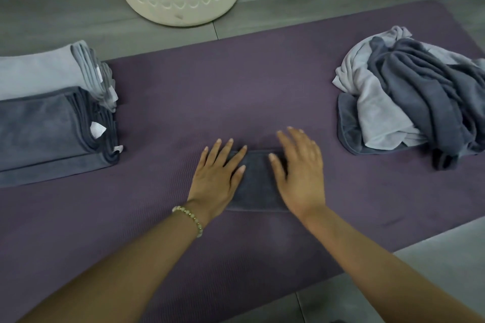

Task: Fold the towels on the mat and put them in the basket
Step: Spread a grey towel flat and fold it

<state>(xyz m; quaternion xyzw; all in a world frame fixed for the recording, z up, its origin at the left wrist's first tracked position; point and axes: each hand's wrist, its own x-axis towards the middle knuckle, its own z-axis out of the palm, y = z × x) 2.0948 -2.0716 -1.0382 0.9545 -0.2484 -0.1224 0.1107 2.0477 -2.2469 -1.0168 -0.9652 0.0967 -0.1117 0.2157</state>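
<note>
Towel (258,186) folded small, centre of mat (236,81); left hand (217,178) and right hand (300,173) flat on it, grip released, likely pressing creases before stacking.

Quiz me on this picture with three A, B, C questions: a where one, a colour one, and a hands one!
1. Where is the crumpled towel pile? A on a chair; B on a shelf; C on the mat, right side.
2. What colour is the mat? A green; B purple; C yellow.
3. How are the left hand and right hand? A spread open over a folded dark towel; B in fists; C clapping.
Answers: C, it lies on the mat's right; B, it looks purple; A, fingers are straight.
</note>
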